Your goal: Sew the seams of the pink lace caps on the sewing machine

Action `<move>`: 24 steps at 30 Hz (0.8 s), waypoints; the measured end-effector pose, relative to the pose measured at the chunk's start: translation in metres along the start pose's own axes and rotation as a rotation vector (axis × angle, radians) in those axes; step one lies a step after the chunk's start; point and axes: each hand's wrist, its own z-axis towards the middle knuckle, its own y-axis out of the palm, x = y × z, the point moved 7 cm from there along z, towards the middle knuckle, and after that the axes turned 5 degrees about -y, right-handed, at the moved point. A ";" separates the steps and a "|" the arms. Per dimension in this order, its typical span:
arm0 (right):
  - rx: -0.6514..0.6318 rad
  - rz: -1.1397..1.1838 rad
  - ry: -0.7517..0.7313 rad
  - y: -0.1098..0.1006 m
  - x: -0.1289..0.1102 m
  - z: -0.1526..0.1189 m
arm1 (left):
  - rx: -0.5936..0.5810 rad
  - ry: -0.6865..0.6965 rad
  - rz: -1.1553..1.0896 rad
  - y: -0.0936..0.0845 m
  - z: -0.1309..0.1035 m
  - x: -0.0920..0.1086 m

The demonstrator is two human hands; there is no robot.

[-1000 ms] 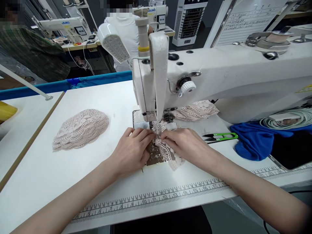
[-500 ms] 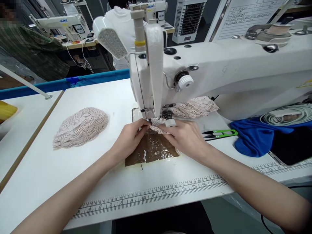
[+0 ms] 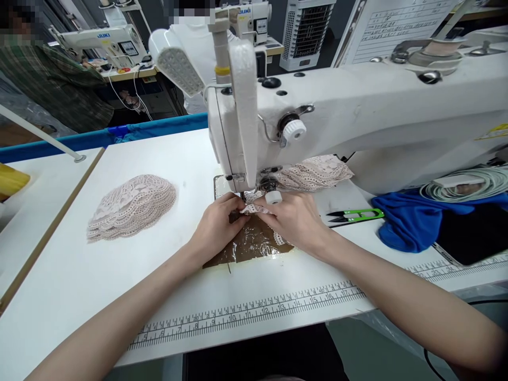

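Observation:
A small piece of pale pink lace [image 3: 257, 209] lies under the needle area of the white sewing machine [image 3: 234, 132]. My right hand [image 3: 297, 219] pinches it from the right, its fingertips beside the presser foot. From the left, my left hand [image 3: 218, 222] has thumb and forefinger curled around the lace's near edge; the exact grip is partly hidden. Below both hands is a brown plate covered with shiny clear tape [image 3: 246, 246]. Part of the lace's scalloped edge shows under my right hand.
Left of the machine rests a stack of lace pieces [image 3: 133, 206]; more lace [image 3: 317, 172] lies behind my right hand. Green thread snips [image 3: 357, 214], a blue cloth [image 3: 408, 222] and a black phone [image 3: 472, 238] sit at right. A printed ruler [image 3: 246, 317] runs along the front edge.
The lace between my fingers has shifted and folded slightly. My left thumb has moved down, away from the forefinger, and my right hand has moved a little left.

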 end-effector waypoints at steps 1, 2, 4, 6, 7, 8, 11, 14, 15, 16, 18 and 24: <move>-0.006 -0.001 0.003 0.000 0.000 0.000 | 0.004 -0.002 -0.002 0.000 0.000 0.000; -0.012 0.002 0.005 0.001 0.000 0.000 | 0.005 -0.005 -0.004 0.000 0.000 -0.001; -0.026 0.016 0.007 0.002 0.000 0.000 | -0.003 -0.007 -0.022 0.000 0.000 -0.001; -0.039 0.031 0.012 0.002 0.001 0.000 | -0.019 0.000 -0.055 -0.002 -0.001 0.000; -0.046 0.035 0.015 0.003 0.001 0.001 | -0.027 0.004 -0.075 -0.003 -0.002 0.000; -0.052 0.036 0.020 0.003 0.001 0.001 | -0.037 0.009 -0.092 -0.004 -0.003 0.001; -0.069 0.036 0.028 0.003 0.001 0.002 | -0.056 0.015 -0.126 -0.007 -0.004 0.002; -0.073 0.032 0.032 0.004 0.001 0.002 | -0.075 0.027 -0.138 -0.008 -0.005 0.004; -0.071 0.030 0.029 0.004 0.001 0.001 | -0.083 0.029 -0.140 -0.007 -0.005 0.004; -0.066 0.028 0.026 0.004 0.002 0.001 | -0.091 0.031 -0.142 -0.006 -0.005 0.003; -0.053 0.023 0.015 0.005 0.003 0.000 | -0.096 0.030 -0.157 -0.004 -0.006 0.000; 0.047 -0.009 -0.001 -0.001 0.009 -0.002 | -0.095 -0.008 -0.238 -0.001 -0.004 -0.011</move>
